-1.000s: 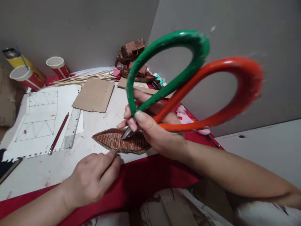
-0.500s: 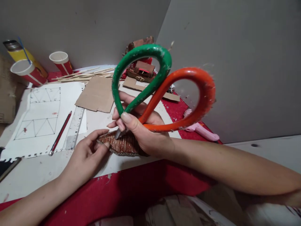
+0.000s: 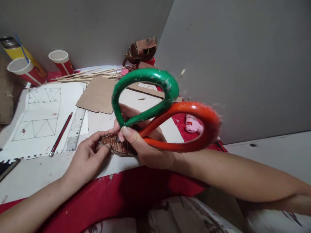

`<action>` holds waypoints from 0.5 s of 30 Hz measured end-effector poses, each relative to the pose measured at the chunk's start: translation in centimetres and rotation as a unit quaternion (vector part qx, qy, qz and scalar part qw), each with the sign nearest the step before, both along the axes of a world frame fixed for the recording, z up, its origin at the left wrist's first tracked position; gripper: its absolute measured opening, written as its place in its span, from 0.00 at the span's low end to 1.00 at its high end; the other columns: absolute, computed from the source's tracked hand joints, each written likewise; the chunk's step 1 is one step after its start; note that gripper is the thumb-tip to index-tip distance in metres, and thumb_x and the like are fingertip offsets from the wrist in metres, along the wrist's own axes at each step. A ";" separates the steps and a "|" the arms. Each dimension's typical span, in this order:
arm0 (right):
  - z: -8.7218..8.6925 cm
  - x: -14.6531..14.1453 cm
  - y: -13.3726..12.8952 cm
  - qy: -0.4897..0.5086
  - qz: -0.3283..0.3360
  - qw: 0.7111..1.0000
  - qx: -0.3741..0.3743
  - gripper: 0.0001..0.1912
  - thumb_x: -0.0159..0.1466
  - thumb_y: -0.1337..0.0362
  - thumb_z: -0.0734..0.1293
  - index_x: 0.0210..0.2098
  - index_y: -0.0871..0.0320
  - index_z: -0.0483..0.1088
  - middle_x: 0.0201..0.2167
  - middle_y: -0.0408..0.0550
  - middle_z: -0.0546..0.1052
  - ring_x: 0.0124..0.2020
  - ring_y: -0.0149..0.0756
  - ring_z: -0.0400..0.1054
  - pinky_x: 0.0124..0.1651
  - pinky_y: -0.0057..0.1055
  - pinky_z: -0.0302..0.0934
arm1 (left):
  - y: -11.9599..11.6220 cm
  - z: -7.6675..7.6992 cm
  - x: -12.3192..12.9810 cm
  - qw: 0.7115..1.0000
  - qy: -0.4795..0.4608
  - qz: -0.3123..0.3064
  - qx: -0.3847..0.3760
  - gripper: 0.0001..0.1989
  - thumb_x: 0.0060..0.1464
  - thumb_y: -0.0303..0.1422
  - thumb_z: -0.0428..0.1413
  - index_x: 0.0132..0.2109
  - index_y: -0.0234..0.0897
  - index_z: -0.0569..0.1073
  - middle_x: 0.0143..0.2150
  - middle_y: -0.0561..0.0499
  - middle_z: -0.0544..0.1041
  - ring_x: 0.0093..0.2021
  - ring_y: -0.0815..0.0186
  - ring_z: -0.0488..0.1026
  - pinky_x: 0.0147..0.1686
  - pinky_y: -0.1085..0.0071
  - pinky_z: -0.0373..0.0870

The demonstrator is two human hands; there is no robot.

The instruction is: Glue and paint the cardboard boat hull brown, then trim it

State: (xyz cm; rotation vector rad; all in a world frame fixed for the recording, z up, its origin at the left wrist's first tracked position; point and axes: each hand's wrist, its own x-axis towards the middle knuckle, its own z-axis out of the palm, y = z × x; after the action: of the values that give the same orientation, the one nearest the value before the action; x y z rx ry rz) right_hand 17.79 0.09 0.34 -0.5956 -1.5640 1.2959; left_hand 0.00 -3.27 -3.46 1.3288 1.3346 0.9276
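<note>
My right hand (image 3: 143,139) is closed round the base of a pair of scissors (image 3: 175,85) with one green and one orange loop handle. The loops stick up and tilt toward me. Most of the blades is hidden behind my fingers, and the tip points down at a brown ribbed cardboard piece (image 3: 125,149) with a corrugated edge. Whether the tip touches that piece I cannot tell. At its left end, my left hand (image 3: 93,152) pinches the piece between thumb and fingers. The piece lies low over the white sheet, its right part covered by my right hand.
Left lie a sheet with truss drawings (image 3: 41,113), a pencil (image 3: 60,134) and a clear ruler (image 3: 75,129). Behind are flat cardboard (image 3: 97,94), thin sticks (image 3: 89,74), paper cups (image 3: 60,61) and a small brown model (image 3: 141,50). A pink glue gun (image 3: 191,124) sits right, near the grey wall.
The scissors' handles have tipped down and toward me, with my right hand slightly lower. My left hand keeps its pinch on the cardboard piece. The view has shifted a little.
</note>
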 end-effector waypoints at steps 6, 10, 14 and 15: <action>-0.2 -0.4 0.3 0.059 -0.023 0.998 -0.019 0.05 0.68 0.63 0.64 0.44 0.54 0.70 0.31 0.40 0.71 0.37 0.30 0.72 0.49 0.33 0.71 | 0.0 0.0 0.2 1.000 0.004 0.011 -0.005 0.16 0.57 0.34 0.57 0.52 0.35 0.74 0.37 0.51 0.77 0.41 0.61 0.74 0.41 0.68 0.69; -0.6 -0.5 0.1 0.143 -0.027 0.987 -0.066 0.11 0.67 0.59 0.67 0.48 0.54 0.71 0.34 0.42 0.72 0.35 0.29 0.72 0.54 0.37 0.71 | -0.1 -0.1 0.2 1.000 0.015 0.002 -0.008 0.16 0.57 0.35 0.56 0.51 0.35 0.74 0.35 0.51 0.77 0.45 0.57 0.74 0.43 0.66 0.68; -1.2 -0.7 -0.2 0.163 -0.012 0.983 -0.084 0.17 0.68 0.61 0.67 0.56 0.51 0.69 0.35 0.41 0.72 0.36 0.28 0.71 0.57 0.37 0.70 | -0.2 -0.3 0.1 1.000 0.022 -0.002 -0.002 0.17 0.57 0.36 0.56 0.52 0.37 0.74 0.33 0.52 0.76 0.47 0.57 0.74 0.45 0.65 0.68; -1.3 -0.8 -0.2 0.168 -0.007 0.982 -0.086 0.18 0.68 0.61 0.67 0.58 0.49 0.67 0.36 0.41 0.72 0.36 0.28 0.71 0.57 0.37 0.69 | -0.2 -0.3 0.1 1.000 0.024 -0.003 -0.002 0.17 0.57 0.36 0.56 0.53 0.37 0.74 0.33 0.52 0.76 0.46 0.57 0.74 0.44 0.65 0.68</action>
State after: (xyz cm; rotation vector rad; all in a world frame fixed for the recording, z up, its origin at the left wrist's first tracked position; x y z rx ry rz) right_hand 16.98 -0.09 -0.98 -0.4639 -1.1779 1.4459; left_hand 0.08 -3.43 -3.76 1.3582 1.3674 0.8940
